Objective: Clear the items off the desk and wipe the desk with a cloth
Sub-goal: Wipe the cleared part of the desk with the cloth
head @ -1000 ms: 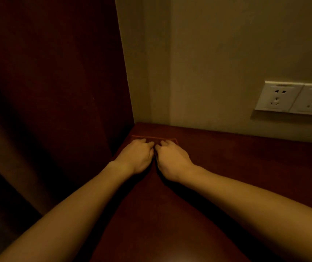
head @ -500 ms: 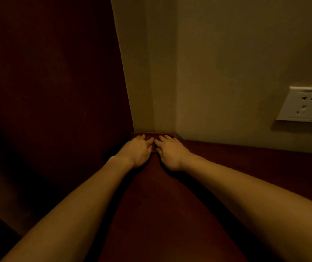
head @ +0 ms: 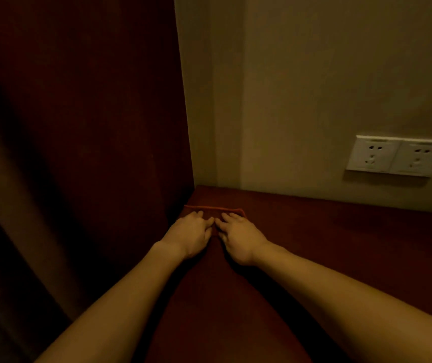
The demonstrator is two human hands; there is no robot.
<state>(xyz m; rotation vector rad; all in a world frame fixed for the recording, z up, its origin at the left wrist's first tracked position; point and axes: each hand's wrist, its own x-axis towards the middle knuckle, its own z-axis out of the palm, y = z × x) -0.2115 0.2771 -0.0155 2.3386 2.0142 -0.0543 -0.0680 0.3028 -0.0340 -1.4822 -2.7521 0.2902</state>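
A dark red cloth (head: 216,211) with an orange hem lies flat on the dark red wooden desk (head: 340,231), near its far left corner. My left hand (head: 191,233) and my right hand (head: 238,238) lie side by side on the cloth, palms down, pressing it onto the desk. The fingers of both hands point toward the wall and their tips nearly touch each other. Most of the cloth is hidden under the hands. The light is dim.
A tall dark wooden panel (head: 92,127) stands along the desk's left side. The beige wall (head: 314,87) closes the back, with a white double socket (head: 398,157) at the right. A curtain (head: 0,205) hangs at far left.
Both hands pushed the cloth up to the back wall in the corner half a second ago, and have now drawn it back a little toward me.
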